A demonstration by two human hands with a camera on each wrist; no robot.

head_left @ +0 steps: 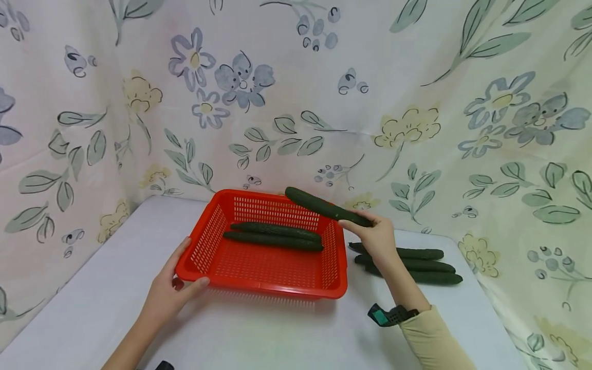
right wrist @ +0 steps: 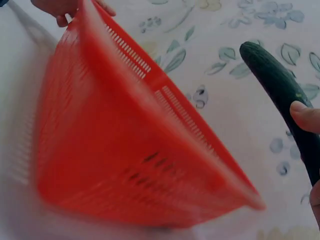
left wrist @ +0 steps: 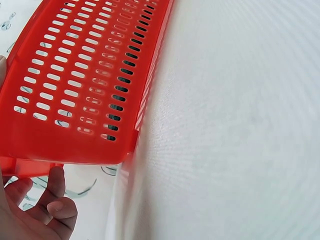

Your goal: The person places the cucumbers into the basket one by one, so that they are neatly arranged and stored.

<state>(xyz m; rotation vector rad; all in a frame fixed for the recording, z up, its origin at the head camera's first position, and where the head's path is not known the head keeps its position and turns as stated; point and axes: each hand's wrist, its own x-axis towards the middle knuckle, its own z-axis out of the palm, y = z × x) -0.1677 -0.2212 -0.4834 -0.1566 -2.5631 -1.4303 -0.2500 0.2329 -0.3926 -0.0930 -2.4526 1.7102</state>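
My right hand [head_left: 375, 237] grips a dark green cucumber [head_left: 319, 204] near one end, over the basket's back right corner. In the right wrist view the thumb [right wrist: 305, 116] presses along the cucumber [right wrist: 270, 75]. My left hand [head_left: 173, 285] holds the near left corner of a red plastic basket [head_left: 277, 289], thumb at the front rim. The left wrist view has curled fingers [left wrist: 59, 207] beneath the rim. Two cucumbers [head_left: 273, 240] lie side by side at the back of the basket floor. Three more cucumbers [head_left: 425, 265] rest on the table, partly behind my right forearm.
A white-covered table [head_left: 250, 339] carries the basket and the loose cucumbers. Flowered cloth [head_left: 296, 103] hangs behind the table and along its sides. On my right wrist is a dark strap [head_left: 393, 315] below a beige sleeve [head_left: 435, 339].
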